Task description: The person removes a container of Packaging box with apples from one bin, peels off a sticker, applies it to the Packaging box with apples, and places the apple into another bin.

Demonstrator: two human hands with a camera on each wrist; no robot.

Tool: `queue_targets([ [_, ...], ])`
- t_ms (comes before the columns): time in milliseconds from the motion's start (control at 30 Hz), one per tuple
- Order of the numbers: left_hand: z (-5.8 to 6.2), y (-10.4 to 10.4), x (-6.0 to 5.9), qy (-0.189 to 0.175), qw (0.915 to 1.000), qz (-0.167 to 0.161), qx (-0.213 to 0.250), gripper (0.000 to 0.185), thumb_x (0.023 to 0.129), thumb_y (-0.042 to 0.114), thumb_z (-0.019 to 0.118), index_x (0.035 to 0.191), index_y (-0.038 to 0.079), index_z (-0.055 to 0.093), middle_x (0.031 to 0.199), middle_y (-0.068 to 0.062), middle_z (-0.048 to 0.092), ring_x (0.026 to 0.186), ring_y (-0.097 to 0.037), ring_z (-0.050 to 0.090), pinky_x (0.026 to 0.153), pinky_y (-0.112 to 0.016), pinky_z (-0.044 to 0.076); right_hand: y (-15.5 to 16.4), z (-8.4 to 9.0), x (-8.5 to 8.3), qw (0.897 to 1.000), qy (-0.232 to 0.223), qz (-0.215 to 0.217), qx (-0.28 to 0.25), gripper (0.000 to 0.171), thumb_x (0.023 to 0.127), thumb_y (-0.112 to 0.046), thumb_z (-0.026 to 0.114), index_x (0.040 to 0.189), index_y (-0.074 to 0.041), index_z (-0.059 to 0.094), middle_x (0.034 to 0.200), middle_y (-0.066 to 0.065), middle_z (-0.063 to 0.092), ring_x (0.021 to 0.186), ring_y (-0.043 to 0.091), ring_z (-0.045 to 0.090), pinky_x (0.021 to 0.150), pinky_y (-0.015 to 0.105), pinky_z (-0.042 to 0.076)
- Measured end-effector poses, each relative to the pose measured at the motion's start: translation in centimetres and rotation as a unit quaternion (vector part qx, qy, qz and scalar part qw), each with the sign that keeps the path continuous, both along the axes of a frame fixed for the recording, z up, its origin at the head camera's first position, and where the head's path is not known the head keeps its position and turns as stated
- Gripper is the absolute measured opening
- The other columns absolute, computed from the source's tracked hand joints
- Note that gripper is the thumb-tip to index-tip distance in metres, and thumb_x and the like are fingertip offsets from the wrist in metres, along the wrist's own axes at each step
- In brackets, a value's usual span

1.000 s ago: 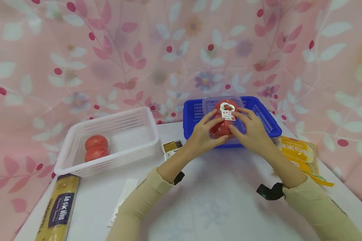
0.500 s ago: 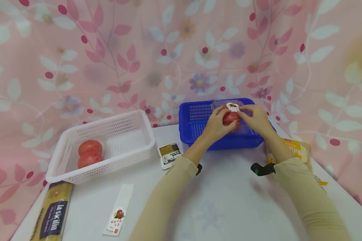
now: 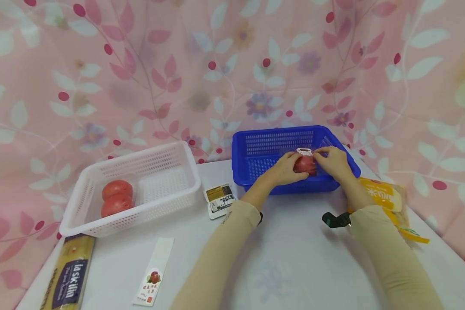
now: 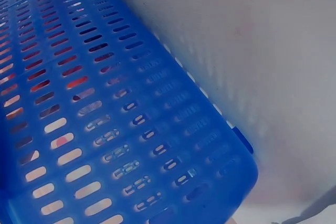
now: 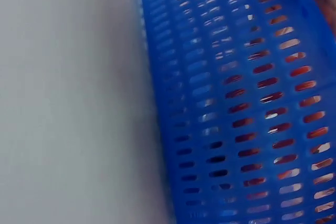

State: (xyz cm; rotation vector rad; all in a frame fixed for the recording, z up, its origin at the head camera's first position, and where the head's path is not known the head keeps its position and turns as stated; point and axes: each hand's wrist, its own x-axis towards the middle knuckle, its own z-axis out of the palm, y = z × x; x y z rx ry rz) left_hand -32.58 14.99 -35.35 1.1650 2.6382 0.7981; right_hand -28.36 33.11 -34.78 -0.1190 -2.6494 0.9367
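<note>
Left hand (image 3: 284, 168) and right hand (image 3: 334, 161) clasp the clear tomato pack (image 3: 305, 163) inside the blue basket (image 3: 255, 148); it looks light, crushable, slippery, so hold its 2 sides.

Bright, even light with soft shadows under the arms on the white counter (image 3: 294, 258). Head view bends at its edges. Both wrist views are blurred close-ups of the blue slotted plastic basket (image 4: 105, 129).
</note>
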Motion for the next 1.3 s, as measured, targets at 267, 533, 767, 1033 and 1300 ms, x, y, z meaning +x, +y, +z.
queue_targets([
  [267,-0.2,0.2,0.0,-0.017,0.9997,-0.001,-0.016,0.063,0.087,0.044,0.055,0.140,0.016,0.036,0.146,-0.007,0.027,0.126,-0.022,0.034,0.094,-0.035,0.042,0.0,-0.4,-0.3,0.999,-0.030,0.008,0.027,0.030,0.091,-0.019,0.049,0.108,0.004,0.060,0.114,0.029,0.051,0.104,0.042,0.043,0.082,0.054,0.037],
  [533,-0.1,0.9,0.3,0.017,0.9979,-0.005,-0.062,0.060,0.089,0.047,0.047,0.141,0.019,0.035,0.146,-0.005,0.026,0.126,-0.021,0.034,0.095,-0.034,0.041,0.4,-0.3,-1.0,0.996,-0.058,0.032,0.057,0.035,0.089,-0.020,0.050,0.111,0.007,0.055,0.110,0.032,0.050,0.108,0.047,0.042,0.089,0.060,0.033],
  [767,-0.1,1.1,0.3,0.025,0.9953,0.001,-0.094,0.055,0.091,0.043,0.042,0.141,0.020,0.036,0.146,-0.003,0.028,0.127,-0.020,0.035,0.100,-0.036,0.035,0.3,-0.6,-1.3,0.994,-0.081,0.041,0.067,0.041,0.089,-0.024,0.051,0.113,0.009,0.052,0.106,0.031,0.053,0.096,0.042,0.046,0.085,0.057,0.038],
  [1033,0.1,1.2,0.3,0.019,0.9935,0.003,-0.112,0.056,0.093,0.046,0.040,0.143,0.024,0.032,0.149,0.000,0.024,0.133,-0.019,0.028,0.106,-0.037,0.026,-0.1,-0.4,-1.3,0.990,-0.095,0.038,0.092,0.046,0.089,-0.024,0.049,0.118,0.012,0.049,0.114,0.035,0.049,0.109,0.049,0.041,0.092,0.060,0.032],
  [1300,-0.3,1.7,0.5,0.096,0.9832,0.035,-0.151,0.052,0.092,0.052,0.034,0.139,0.028,0.038,0.143,0.004,0.033,0.130,-0.021,0.031,0.107,-0.039,0.022,-0.6,-0.1,-1.1,0.987,-0.093,0.034,0.128,0.046,0.089,-0.022,0.048,0.118,0.013,0.048,0.117,0.037,0.047,0.115,0.052,0.036,0.099,0.063,0.018],
])
